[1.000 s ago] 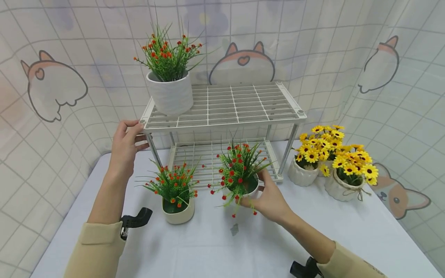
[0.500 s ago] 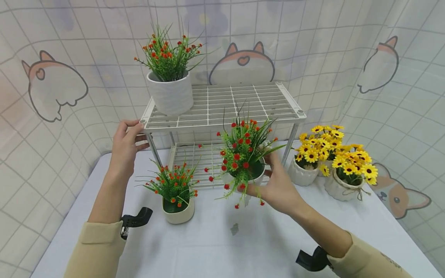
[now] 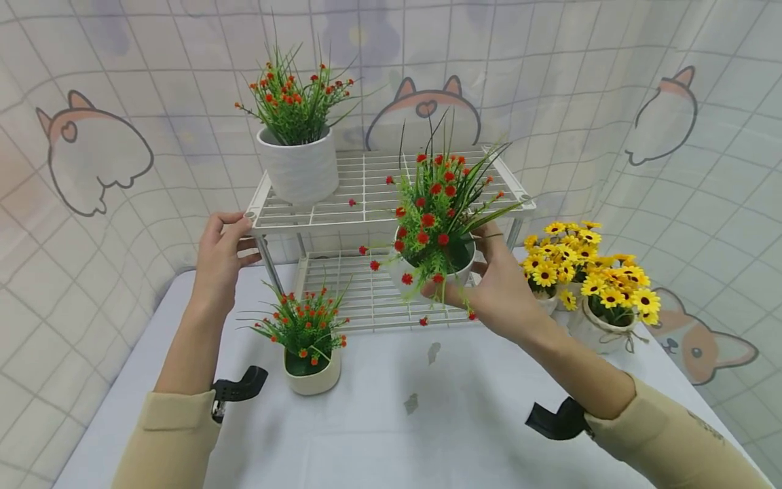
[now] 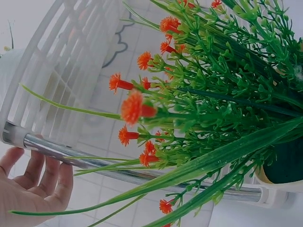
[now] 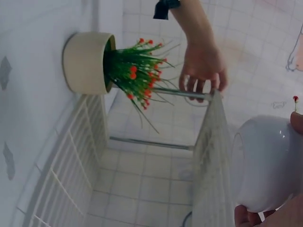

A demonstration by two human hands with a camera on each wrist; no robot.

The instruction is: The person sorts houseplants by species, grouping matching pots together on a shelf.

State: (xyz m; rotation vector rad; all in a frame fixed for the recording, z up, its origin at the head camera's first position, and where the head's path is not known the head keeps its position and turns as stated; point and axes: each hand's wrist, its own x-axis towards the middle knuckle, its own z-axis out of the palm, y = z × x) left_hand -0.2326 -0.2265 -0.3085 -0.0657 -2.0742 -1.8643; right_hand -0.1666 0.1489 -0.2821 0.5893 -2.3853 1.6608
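Item: red-flower pot [image 3: 435,270], gripped in my R hand [image 3: 497,292], held in air just in front of rack [image 3: 391,221] top shelf; L hand [image 3: 218,259] grips rack corner w/ curled fingers — keep pot upright, clear shelf edge

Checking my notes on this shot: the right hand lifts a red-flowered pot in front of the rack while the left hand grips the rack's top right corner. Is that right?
Not quite: the left hand grips the rack at its top left corner, as the head view shows. The rest holds: the right hand holds the red-flowered pot up in front of the rack.
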